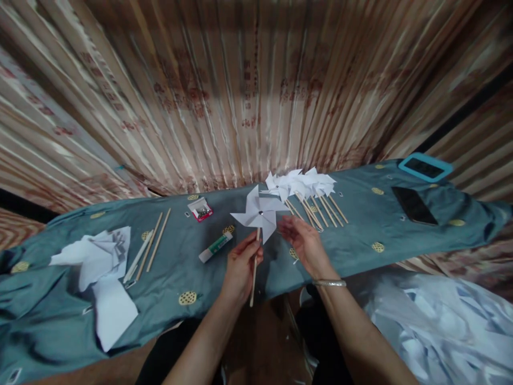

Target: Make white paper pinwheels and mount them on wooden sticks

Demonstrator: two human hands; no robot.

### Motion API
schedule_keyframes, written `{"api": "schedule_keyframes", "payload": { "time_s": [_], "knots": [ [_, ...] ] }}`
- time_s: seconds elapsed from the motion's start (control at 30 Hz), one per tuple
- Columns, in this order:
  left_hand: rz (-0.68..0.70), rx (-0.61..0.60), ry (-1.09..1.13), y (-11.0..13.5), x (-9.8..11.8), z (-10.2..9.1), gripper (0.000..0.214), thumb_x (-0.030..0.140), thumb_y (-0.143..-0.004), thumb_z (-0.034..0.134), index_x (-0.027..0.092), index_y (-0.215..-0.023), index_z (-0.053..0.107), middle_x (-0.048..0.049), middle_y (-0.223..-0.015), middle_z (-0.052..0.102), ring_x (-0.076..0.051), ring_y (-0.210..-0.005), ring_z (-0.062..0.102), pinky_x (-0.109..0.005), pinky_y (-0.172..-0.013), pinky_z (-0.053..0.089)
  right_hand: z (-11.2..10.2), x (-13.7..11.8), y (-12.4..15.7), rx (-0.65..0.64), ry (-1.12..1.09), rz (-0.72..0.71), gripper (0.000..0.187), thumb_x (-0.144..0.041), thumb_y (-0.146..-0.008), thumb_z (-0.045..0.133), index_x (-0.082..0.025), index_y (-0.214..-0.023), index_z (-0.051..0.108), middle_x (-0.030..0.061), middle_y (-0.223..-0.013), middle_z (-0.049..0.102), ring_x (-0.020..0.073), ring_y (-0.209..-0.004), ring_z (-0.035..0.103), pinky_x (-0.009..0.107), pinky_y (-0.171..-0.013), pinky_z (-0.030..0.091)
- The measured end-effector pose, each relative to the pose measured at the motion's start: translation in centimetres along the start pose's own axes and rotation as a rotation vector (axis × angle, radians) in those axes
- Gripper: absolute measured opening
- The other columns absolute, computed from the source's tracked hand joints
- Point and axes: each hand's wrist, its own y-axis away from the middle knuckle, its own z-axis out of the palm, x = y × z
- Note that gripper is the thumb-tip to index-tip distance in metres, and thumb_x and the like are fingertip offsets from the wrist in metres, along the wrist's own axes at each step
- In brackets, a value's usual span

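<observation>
My left hand is closed round the wooden stick of a white paper pinwheel, held upright over the near edge of the cloth. A small dark pin head shows at the pinwheel's centre. Close to its right blade, my right hand is open with fingers loosely apart; I cannot tell whether a fingertip touches the paper. Behind that hand lies a row of several finished pinwheels, their sticks pointing towards me. A glue stick with a green label rests left of my left hand.
A small red and white box of pins stands open. Loose wooden sticks and folded white paper lie at left. A black phone and a blue-framed device lie at right. A plastic bag of white paper pieces sits lower right.
</observation>
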Motion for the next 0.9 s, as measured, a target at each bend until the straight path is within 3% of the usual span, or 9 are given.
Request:
{"api": "schedule_keyframes", "payload": {
  "time_s": [0.23, 0.53, 0.73, 0.9],
  "knots": [
    [-0.049, 0.029, -0.004, -2.7, -1.9, -1.5, 0.042, 0.019, -0.044, 0.091, 0.011, -0.083, 0.078, -0.0016, -0.063, 0.068, -0.005, -0.052, 0.055, -0.014, -0.049, 0.043, 0.1, 0.3, -0.6, -0.016, 0.102, 0.022, 0.047, -0.056, -0.053, 0.087, -0.022, -0.083, 0.076, 0.0024, -0.078, 0.076, 0.0160, -0.072, 0.066, 0.028, -0.070, 0.051],
    [-0.086, 0.104, -0.027, -3.4, -1.3, -1.9, 0.050, 0.024, -0.037, 0.095, 0.015, -0.083, 0.079, -0.0020, -0.068, 0.073, -0.007, -0.055, 0.061, -0.016, -0.054, 0.049, 1.4, 1.3, -1.7, -0.055, 0.051, 0.135, 0.041, -0.046, -0.048, 0.092, -0.020, -0.076, 0.076, 0.0004, -0.076, 0.073, 0.0128, -0.068, 0.062, 0.026, -0.066, 0.048],
    [-0.051, 0.109, -0.021, -3.9, -1.3, -2.0, 0.048, 0.024, -0.042, 0.094, 0.016, -0.087, 0.078, -0.0029, -0.081, 0.076, -0.009, -0.067, 0.064, -0.021, -0.068, 0.049, 2.6, 1.7, -2.2, -0.054, 0.014, 0.133, 0.041, -0.045, -0.044, 0.093, -0.021, -0.071, 0.075, -0.0020, -0.069, 0.070, 0.0103, -0.059, 0.057, 0.024, -0.059, 0.048],
    [-0.020, 0.102, -0.006, -4.4, -1.3, -2.1, 0.045, 0.023, -0.042, 0.092, 0.016, -0.084, 0.078, -0.0054, -0.089, 0.077, -0.016, -0.083, 0.068, -0.030, -0.091, 0.046, 2.8, 1.7, -2.3, -0.067, -0.003, 0.138, 0.038, -0.044, -0.046, 0.093, -0.020, -0.069, 0.074, -0.0022, -0.067, 0.068, 0.0098, -0.059, 0.055, 0.023, -0.056, 0.047]
  ]
}}
